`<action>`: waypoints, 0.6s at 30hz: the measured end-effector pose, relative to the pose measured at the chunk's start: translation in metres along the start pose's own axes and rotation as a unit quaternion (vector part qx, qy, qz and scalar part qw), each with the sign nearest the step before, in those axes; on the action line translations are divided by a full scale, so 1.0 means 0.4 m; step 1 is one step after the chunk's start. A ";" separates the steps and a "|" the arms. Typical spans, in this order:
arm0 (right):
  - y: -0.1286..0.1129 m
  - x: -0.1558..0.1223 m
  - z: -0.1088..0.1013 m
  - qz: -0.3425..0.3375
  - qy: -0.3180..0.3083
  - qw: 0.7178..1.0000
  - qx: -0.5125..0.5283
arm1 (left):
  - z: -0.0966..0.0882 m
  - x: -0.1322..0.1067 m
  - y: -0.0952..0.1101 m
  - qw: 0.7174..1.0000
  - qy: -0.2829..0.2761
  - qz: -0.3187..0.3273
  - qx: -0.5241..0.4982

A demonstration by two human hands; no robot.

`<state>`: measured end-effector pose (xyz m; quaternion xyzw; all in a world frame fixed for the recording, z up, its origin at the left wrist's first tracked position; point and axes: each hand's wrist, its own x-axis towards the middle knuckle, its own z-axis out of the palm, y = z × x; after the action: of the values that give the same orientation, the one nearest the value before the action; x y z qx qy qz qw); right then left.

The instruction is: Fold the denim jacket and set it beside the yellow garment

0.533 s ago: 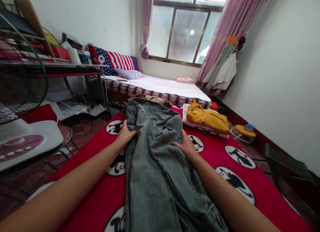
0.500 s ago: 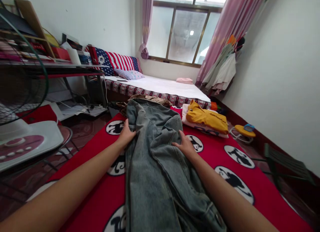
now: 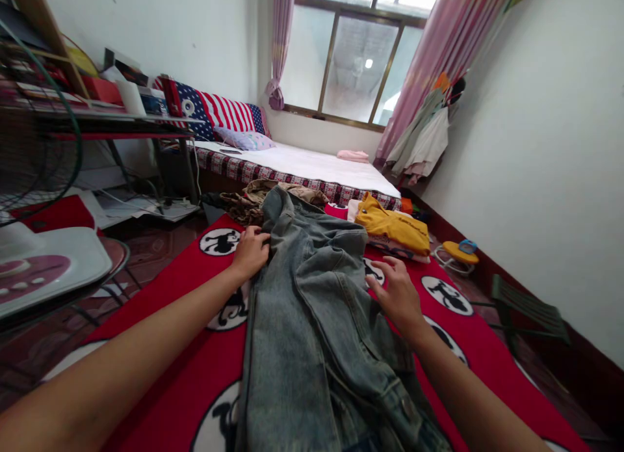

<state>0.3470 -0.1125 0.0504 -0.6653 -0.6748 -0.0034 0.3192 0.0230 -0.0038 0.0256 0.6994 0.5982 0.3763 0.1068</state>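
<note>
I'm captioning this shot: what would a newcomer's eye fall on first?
Probably the denim garment lying down the middle of the bright red cloth, between the left hand and right hand. Next, the folded yellow garment beyond the right hand, and the stars-and-stripes cushion on the left of the bed.

both arms (image 3: 170, 340) forward, left hand (image 3: 251, 253) and right hand (image 3: 400, 296) well apart, both loosely curved

Denim garment (image 3: 297, 315) on red cloth (image 3: 202, 358), left hand (image 3: 250, 252) at its edge, right hand (image 3: 397, 294) beside.
</note>
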 end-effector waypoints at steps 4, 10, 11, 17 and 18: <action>-0.061 -0.095 -0.050 -0.113 -0.122 0.986 0.018 | -0.047 -0.115 0.028 0.997 -0.075 0.001 -0.010; -0.181 -0.153 0.042 -0.139 -0.205 0.966 -0.075 | -0.013 -0.232 0.108 0.988 -0.156 -0.006 0.015; -0.189 -0.141 0.057 -0.139 -0.214 0.965 -0.063 | -0.004 -0.238 0.117 0.988 -0.155 0.006 0.007; -0.042 -0.039 -0.103 -0.059 -0.040 0.991 0.112 | -0.142 -0.196 0.081 0.992 -0.115 0.028 -0.034; 0.018 -0.029 -0.156 -0.022 0.038 0.992 0.118 | -0.189 -0.181 0.053 0.995 -0.094 0.019 -0.027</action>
<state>0.3790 -0.1491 0.0920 -0.6073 -0.6725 0.0435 0.4208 -0.0105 -0.0985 0.0620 0.7397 0.5616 0.3272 0.1743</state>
